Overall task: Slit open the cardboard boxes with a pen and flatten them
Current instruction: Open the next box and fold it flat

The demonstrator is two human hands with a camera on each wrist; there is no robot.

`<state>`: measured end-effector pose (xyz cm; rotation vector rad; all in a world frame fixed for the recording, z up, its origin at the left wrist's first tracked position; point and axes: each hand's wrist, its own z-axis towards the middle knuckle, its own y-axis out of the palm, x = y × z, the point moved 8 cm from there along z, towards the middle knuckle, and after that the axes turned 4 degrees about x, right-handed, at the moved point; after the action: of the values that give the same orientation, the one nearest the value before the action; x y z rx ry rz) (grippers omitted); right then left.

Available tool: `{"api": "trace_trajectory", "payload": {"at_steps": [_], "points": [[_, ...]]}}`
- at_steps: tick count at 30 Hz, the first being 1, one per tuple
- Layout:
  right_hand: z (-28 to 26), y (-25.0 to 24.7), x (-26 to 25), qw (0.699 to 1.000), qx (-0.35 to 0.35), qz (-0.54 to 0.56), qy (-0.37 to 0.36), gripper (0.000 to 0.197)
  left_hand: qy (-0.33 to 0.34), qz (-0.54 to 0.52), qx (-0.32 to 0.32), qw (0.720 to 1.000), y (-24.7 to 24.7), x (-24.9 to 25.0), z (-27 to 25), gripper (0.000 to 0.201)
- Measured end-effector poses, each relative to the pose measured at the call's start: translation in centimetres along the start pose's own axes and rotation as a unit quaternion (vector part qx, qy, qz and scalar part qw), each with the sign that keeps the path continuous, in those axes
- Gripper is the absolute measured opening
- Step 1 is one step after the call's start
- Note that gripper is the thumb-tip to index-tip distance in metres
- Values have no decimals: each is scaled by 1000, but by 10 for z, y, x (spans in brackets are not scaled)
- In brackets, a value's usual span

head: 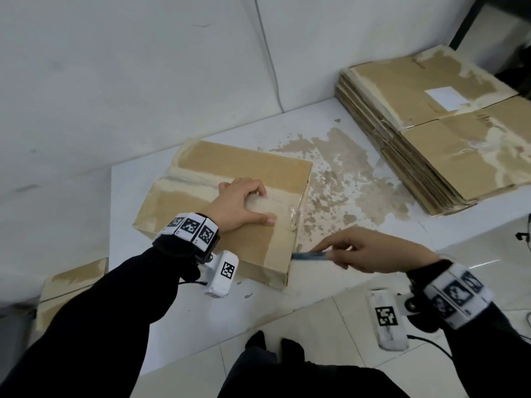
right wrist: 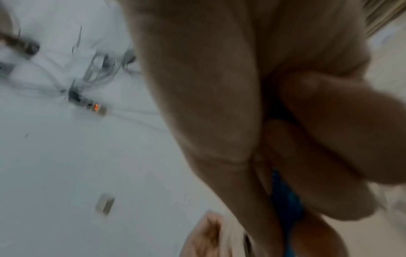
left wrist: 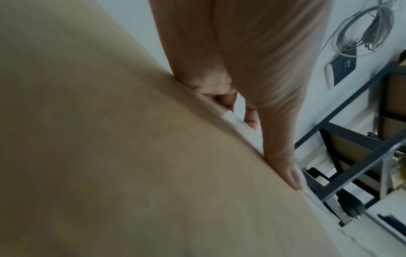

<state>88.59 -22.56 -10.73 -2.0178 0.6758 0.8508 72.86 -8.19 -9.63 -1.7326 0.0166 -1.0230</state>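
A taped brown cardboard box (head: 201, 179) lies on the white table (head: 359, 242). My left hand (head: 244, 205) rests on its top over the pale tape strip, fingers bent at the tips, thumb stretched flat; in the left wrist view the fingers (left wrist: 252, 121) touch the box (left wrist: 110, 139). My right hand (head: 370, 249) grips a blue pen (head: 310, 255), held level, its tip at the box's right side near the front corner. The right wrist view is blurred; the pen (right wrist: 285, 205) shows between the curled fingers.
A stack of flattened boxes (head: 431, 133) sits at the table's far right. Another taped box (head: 71, 288) stands low at the left beyond the table edge. The table top is worn brown between box and stack. Tiled floor lies in front; cables and shelving beyond.
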Motion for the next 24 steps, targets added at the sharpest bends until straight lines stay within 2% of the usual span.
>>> {"api": "trace_trajectory", "payload": {"at_steps": [4,6,7,9,14,17,18,20,21,22,23,24], "points": [[-14,-45,26,981,187,38,24,23,4,133,-4,991,-1,7,-11,77],[-11,-52,22,972,233,24,-1,24,2,206,31,978,-2,12,-20,70],[-7,-50,17,972,236,7,-14,25,-10,212,40,976,0,13,-25,62],[3,-39,8,974,224,-22,-30,25,-65,172,13,983,9,8,-34,47],[14,-14,-6,974,201,-92,-42,26,-175,134,-70,973,20,-3,-16,36],[14,-13,-7,970,209,-120,-35,30,-281,-23,-49,958,13,-14,-4,39],[14,-14,-6,970,210,-118,-36,31,-329,-121,-29,936,12,-18,-6,38],[13,-14,-4,971,210,-105,-45,31,-413,-334,-15,847,21,-19,-16,39],[12,-12,-6,973,204,-98,-51,31,-433,-416,-7,800,26,-17,-19,36],[11,-7,-8,976,190,-93,-60,31,-443,-465,6,767,31,-17,-22,33],[11,-2,-11,977,175,-95,-69,30,-445,-487,23,751,36,-20,-21,31],[10,1,-14,976,174,-106,-78,30,-440,-493,44,750,39,-21,-20,30]]}}
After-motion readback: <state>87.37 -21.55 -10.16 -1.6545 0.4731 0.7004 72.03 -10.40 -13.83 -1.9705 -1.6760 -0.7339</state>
